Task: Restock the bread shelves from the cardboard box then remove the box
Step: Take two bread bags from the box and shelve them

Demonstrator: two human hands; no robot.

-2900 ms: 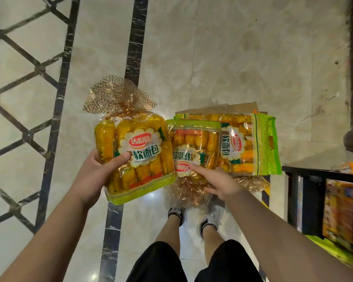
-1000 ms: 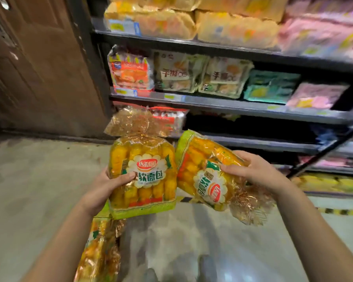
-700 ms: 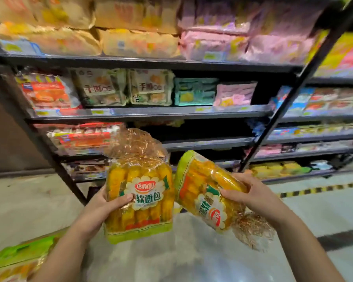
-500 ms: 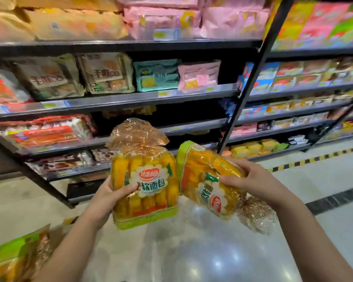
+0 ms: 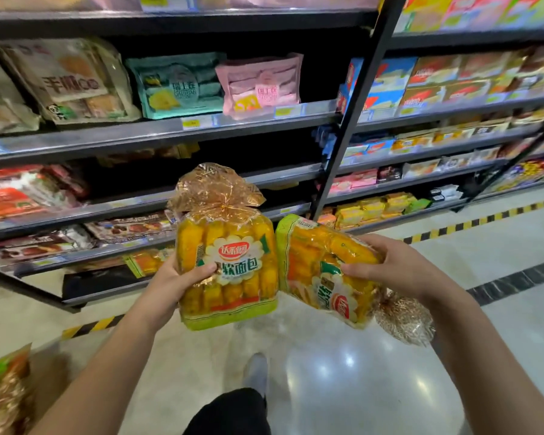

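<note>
Left hand [image 5: 170,284] grip holds upright bread bag [image 5: 230,265], centre; right hand [image 5: 399,268] grip holds tilted bread bag [image 5: 321,271] just beside, 3 o'clock. Stocked shelves [image 5: 139,133] at 12 o'clock, black post [image 5: 351,111] at 1, another bag [image 5: 4,387] at 8 o'clock.

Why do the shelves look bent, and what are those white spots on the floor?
Head view: wide-angle lens bows the shelves; the spots are glare on the glossy floor; packets at the left edge blur, while the upright bread bag and tilted bread bag look sharper.
</note>
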